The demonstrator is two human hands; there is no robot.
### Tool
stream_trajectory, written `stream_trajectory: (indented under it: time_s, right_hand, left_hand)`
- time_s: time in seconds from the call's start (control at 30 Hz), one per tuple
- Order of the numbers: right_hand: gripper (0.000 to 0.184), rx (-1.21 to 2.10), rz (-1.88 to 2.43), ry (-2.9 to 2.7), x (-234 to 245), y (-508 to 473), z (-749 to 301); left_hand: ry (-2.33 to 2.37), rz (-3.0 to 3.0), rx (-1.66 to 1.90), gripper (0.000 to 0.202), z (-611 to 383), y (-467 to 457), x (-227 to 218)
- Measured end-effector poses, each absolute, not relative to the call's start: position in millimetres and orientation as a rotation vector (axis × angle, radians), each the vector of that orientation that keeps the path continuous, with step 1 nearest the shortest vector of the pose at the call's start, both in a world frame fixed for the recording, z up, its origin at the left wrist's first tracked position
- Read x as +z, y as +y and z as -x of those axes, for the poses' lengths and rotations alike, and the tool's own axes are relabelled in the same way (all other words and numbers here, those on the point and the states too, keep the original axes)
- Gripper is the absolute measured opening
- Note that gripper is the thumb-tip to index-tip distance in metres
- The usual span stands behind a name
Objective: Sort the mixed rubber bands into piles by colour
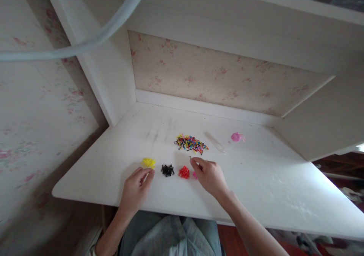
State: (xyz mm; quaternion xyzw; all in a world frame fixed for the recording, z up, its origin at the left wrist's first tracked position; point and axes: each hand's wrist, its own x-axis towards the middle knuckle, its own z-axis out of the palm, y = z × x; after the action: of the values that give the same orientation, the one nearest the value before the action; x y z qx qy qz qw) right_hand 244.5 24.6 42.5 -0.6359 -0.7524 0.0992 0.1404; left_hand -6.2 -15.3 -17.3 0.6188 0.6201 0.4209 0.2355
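Observation:
My right hand (pixel 209 174) is pinched, and a tiny dark elastic band (pixel 190 157) pokes out at the fingertips. Just beyond it lies a mixed heap of small multicoloured elastic bands (pixel 191 143). Under and beside the right hand is a small pink pile (pixel 195 175), partly covered by it. My left hand (pixel 136 186) rests by the yellow pile (pixel 148 162), its thumb and fingers drawn together; whatever they hold, if anything, is hidden. Between the hands sit a black pile (pixel 167 170) and a red pile (pixel 184 172) of bands.
A clear, narrow plastic bag or tube (pixel 215 142) lies right of the mixed heap. Further right is a pink object with a loop (pixel 237 137). The white desk (pixel 264 184) has panels at its back and sides. A pale curved tube (pixel 99 40) crosses the upper left foreground.

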Motion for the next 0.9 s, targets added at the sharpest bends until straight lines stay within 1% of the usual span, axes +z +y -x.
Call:
stream_trajectory:
  time_s: [0.07, 0.2, 0.33, 0.5, 0.73, 0.9]
  right_hand:
    - [0.039, 0.306, 1.745, -2.264, 43.4, 15.4, -221.0]
    - [0.039, 0.296, 1.735, -2.388, 39.7, 14.4, -191.1]
    - [0.039, 0.316, 1.680, -2.492, 38.2, 29.8, -185.4]
    - [0.033, 0.423, 1.603, -2.579, 42.1, 49.2, -189.0]
    - [0.043, 0.420, 1.630, -2.604, 40.6, 45.3, -179.8]
    - [0.039, 0.416, 1.829, -2.465, 39.9, 52.5, -196.1]
  left_hand:
    - [1.707, -1.711, 1.145, 0.028, 5.8, -15.4, -16.9]
    - [1.704, -1.739, 1.126, 0.029, 6.1, -14.9, -16.7]
    - [1.708, -1.750, 1.117, 0.029, 6.6, -14.4, -17.6]
    - [1.712, -1.755, 1.106, 0.031, 6.3, -13.9, -17.9]
    - [1.701, -1.760, 1.103, 0.028, 6.5, -13.1, -19.0]
    - [1.720, -1.776, 1.099, 0.027, 6.3, -14.2, -18.5]
